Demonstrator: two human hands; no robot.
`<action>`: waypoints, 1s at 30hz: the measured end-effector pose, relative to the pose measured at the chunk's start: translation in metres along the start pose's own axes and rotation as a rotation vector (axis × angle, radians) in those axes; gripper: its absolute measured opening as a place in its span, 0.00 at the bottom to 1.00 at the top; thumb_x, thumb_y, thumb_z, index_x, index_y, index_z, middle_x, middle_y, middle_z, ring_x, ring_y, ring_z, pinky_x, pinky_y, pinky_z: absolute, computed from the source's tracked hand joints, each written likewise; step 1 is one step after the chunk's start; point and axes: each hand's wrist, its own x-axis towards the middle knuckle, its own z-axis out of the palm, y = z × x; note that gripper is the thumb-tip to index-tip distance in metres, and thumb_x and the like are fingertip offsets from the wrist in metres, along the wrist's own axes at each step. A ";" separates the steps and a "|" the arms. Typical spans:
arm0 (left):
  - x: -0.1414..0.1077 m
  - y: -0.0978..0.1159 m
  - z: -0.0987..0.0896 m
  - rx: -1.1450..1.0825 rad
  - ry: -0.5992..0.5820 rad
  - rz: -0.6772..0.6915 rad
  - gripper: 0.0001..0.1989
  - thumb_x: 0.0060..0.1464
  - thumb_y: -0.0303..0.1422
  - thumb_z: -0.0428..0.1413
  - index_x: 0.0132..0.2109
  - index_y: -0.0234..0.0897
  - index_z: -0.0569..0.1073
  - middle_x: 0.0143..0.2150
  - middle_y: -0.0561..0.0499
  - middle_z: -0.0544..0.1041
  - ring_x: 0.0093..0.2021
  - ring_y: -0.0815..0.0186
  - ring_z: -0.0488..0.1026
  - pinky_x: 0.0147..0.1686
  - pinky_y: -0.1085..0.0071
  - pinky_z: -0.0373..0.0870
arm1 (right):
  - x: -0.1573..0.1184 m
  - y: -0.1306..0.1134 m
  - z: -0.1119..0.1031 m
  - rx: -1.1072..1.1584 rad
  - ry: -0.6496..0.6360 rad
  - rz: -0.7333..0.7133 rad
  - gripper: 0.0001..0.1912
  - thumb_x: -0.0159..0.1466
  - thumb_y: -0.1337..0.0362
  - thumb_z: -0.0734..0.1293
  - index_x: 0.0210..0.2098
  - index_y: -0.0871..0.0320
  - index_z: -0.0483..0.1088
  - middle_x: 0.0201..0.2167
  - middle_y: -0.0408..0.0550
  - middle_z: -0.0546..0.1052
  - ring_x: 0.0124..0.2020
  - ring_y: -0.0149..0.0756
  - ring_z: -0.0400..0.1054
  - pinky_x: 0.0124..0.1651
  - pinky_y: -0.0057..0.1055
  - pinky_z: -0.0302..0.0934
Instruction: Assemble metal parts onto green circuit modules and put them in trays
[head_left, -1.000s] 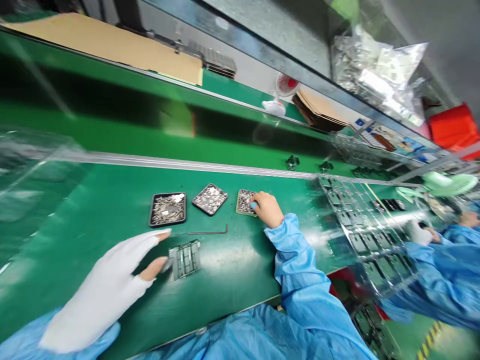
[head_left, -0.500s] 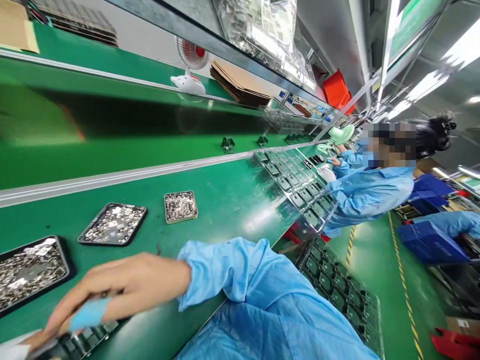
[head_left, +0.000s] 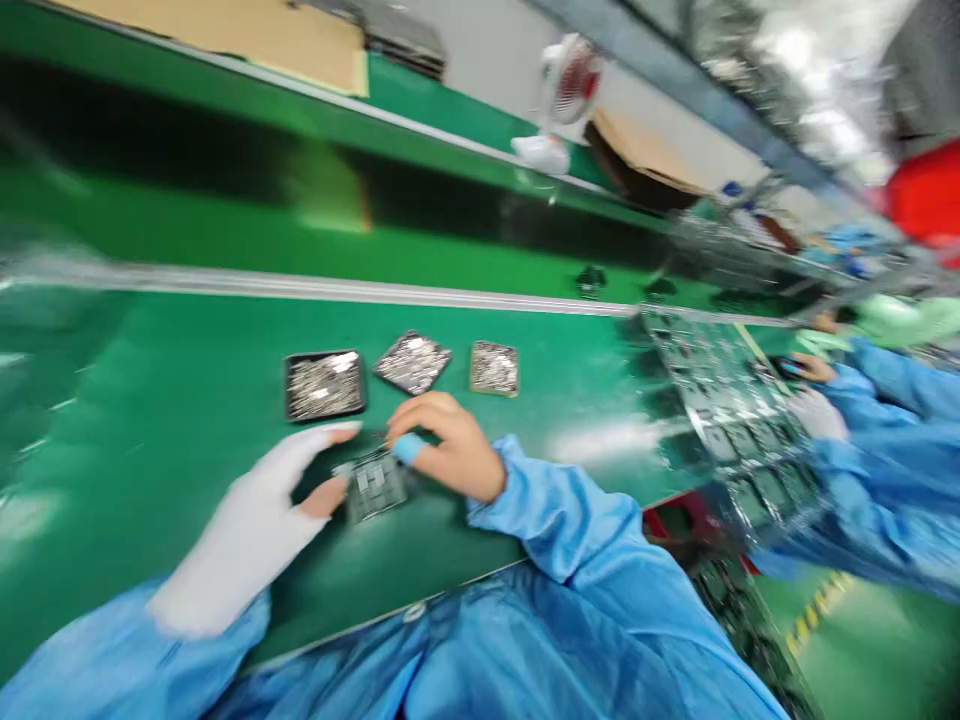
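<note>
Between my two hands is a flat, dark rectangular part (head_left: 377, 487) with pale pieces on its face, low over the green bench; its detail is blurred. My left hand (head_left: 259, 515), in a white glove with bare fingertips, pinches its left end between thumb and fingers. At its right end is my right hand (head_left: 454, 445), bare with light-blue tape on the thumb, its fingers bent over the far edge. Just beyond lie three small trays of shiny metal bits: a black tray (head_left: 287, 390), a tilted tray (head_left: 412, 362) and a squarish tray (head_left: 495, 368).
A clear blister tray (head_left: 739, 440) of dark parts lies to the right, beside a co-worker's gloved hand (head_left: 817, 412). A metal strip (head_left: 375, 292) crosses the bench behind the small trays. A small fan (head_left: 559, 105) and cardboard (head_left: 645, 155) stand on the shelf.
My view has swung left and down, bringing my left hand and the whole dark part into sight. The small trays now appear further right in view.
</note>
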 end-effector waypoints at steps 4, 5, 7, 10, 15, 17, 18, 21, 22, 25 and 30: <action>0.002 0.001 0.009 -0.225 -0.158 -0.154 0.20 0.52 0.34 0.47 0.51 0.36 0.70 0.51 0.46 0.75 0.51 0.59 0.72 0.54 0.61 0.69 | 0.002 0.003 0.001 -0.008 0.004 -0.081 0.03 0.62 0.68 0.62 0.33 0.55 0.68 0.37 0.47 0.74 0.44 0.36 0.68 0.50 0.38 0.60; 0.004 0.000 0.012 -0.263 -0.145 -0.151 0.20 0.51 0.34 0.47 0.50 0.36 0.70 0.50 0.46 0.75 0.51 0.59 0.72 0.54 0.61 0.68 | 0.002 0.003 0.003 -0.014 -0.017 -0.097 0.04 0.62 0.69 0.62 0.33 0.55 0.67 0.37 0.46 0.74 0.43 0.36 0.67 0.49 0.38 0.60; 0.005 -0.002 0.017 -0.314 -0.123 -0.137 0.19 0.51 0.34 0.48 0.50 0.35 0.70 0.50 0.46 0.75 0.51 0.60 0.72 0.54 0.62 0.68 | 0.001 0.002 0.007 -0.041 -0.043 -0.102 0.04 0.62 0.69 0.61 0.34 0.54 0.67 0.36 0.46 0.73 0.43 0.37 0.67 0.48 0.38 0.60; 0.004 0.000 0.020 -0.356 -0.113 -0.123 0.19 0.52 0.35 0.48 0.50 0.35 0.70 0.50 0.46 0.75 0.51 0.60 0.72 0.54 0.63 0.68 | 0.000 0.002 0.011 -0.094 -0.061 -0.101 0.05 0.62 0.70 0.61 0.34 0.54 0.66 0.36 0.46 0.73 0.41 0.37 0.67 0.46 0.37 0.60; 0.002 0.001 0.020 -0.378 -0.105 -0.117 0.17 0.54 0.35 0.49 0.50 0.35 0.69 0.49 0.46 0.75 0.50 0.61 0.71 0.53 0.65 0.67 | 0.001 0.004 0.014 -0.094 -0.055 -0.104 0.05 0.62 0.70 0.61 0.34 0.54 0.65 0.36 0.47 0.72 0.41 0.36 0.67 0.44 0.35 0.61; 0.001 0.000 0.021 -0.385 -0.105 -0.108 0.17 0.54 0.34 0.49 0.49 0.35 0.69 0.49 0.46 0.75 0.50 0.61 0.71 0.53 0.65 0.67 | 0.001 0.004 0.015 -0.091 -0.052 -0.099 0.05 0.62 0.70 0.61 0.34 0.54 0.64 0.35 0.47 0.72 0.40 0.36 0.67 0.44 0.35 0.61; 0.001 -0.001 0.021 -0.389 -0.106 -0.104 0.17 0.54 0.34 0.49 0.50 0.35 0.69 0.49 0.46 0.75 0.50 0.61 0.71 0.53 0.65 0.67 | 0.001 0.004 0.015 -0.092 -0.053 -0.099 0.05 0.62 0.71 0.61 0.34 0.54 0.64 0.35 0.46 0.72 0.40 0.36 0.67 0.43 0.35 0.61; 0.001 -0.001 0.022 -0.402 -0.100 -0.098 0.17 0.55 0.35 0.49 0.50 0.35 0.69 0.49 0.46 0.74 0.51 0.61 0.71 0.53 0.65 0.66 | 0.001 0.003 0.015 -0.092 -0.063 -0.106 0.05 0.62 0.71 0.60 0.34 0.54 0.64 0.35 0.46 0.72 0.39 0.36 0.67 0.43 0.35 0.61; 0.002 0.000 0.023 -0.408 -0.090 -0.104 0.16 0.55 0.36 0.49 0.49 0.35 0.69 0.49 0.46 0.74 0.50 0.61 0.71 0.53 0.65 0.66 | 0.001 0.003 0.015 -0.091 -0.068 -0.106 0.05 0.62 0.71 0.60 0.34 0.54 0.64 0.36 0.47 0.72 0.40 0.36 0.67 0.43 0.35 0.61; 0.006 0.004 0.025 -0.433 -0.050 -0.170 0.15 0.57 0.40 0.48 0.46 0.35 0.70 0.45 0.47 0.75 0.47 0.61 0.72 0.49 0.65 0.67 | 0.000 0.004 0.014 -0.017 -0.097 -0.045 0.04 0.63 0.70 0.60 0.36 0.54 0.65 0.39 0.48 0.73 0.43 0.36 0.67 0.47 0.37 0.61; 0.011 0.013 0.029 -0.498 -0.013 -0.267 0.13 0.54 0.39 0.47 0.44 0.36 0.65 0.40 0.50 0.74 0.42 0.62 0.72 0.44 0.65 0.69 | -0.003 0.009 0.019 0.436 -0.098 0.236 0.08 0.63 0.65 0.62 0.43 0.55 0.64 0.42 0.47 0.72 0.46 0.35 0.68 0.51 0.35 0.61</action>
